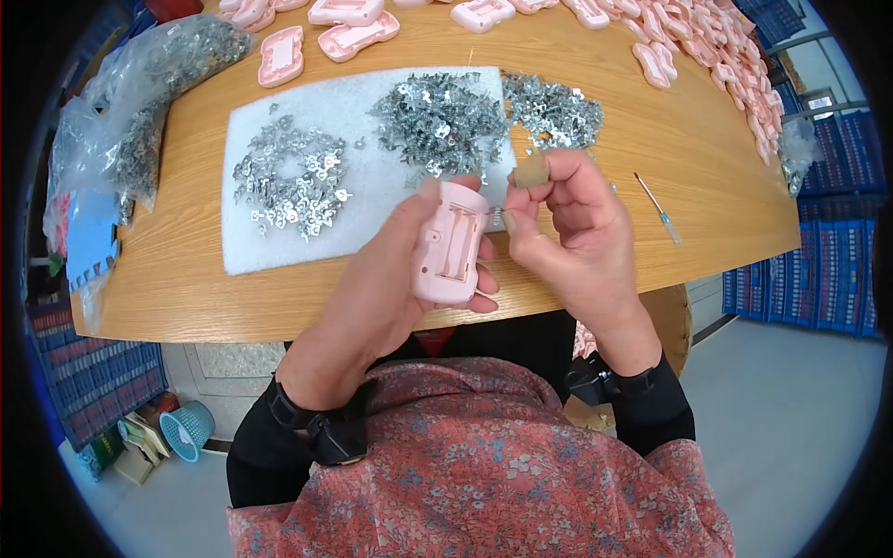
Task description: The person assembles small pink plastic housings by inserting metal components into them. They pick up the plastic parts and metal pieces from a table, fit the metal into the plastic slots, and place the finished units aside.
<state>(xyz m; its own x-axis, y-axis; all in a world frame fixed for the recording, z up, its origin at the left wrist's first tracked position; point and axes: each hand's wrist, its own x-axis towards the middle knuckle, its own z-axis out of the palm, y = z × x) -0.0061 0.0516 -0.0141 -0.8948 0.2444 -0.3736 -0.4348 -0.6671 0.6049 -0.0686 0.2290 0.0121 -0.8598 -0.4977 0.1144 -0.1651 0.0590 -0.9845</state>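
Closest, at the bottom of the frame, lies a floral garment (502, 465) in reddish pink, between two black sleeves. Above it, in the centre of the frame, the left hand (386, 260) has its fingers clamped on a pink casing (432, 259), which it holds above the near edge of the worktop (735, 205), with its long recess in view. Just beside, the right hand (591, 237) has its fingers bent; a small metal piece (495, 219) shows at the thumb tip, but I cannot tell if they clamp on it. A brownish piece (532, 171) is at its index finger. To the right lies a thin screwdriver (662, 216). Farther, a white pad (363, 102) carries two heaps of metal parts, and a third heap (563, 116) lies mostly beside it. Pink shells (735, 65) crowd the upper right.
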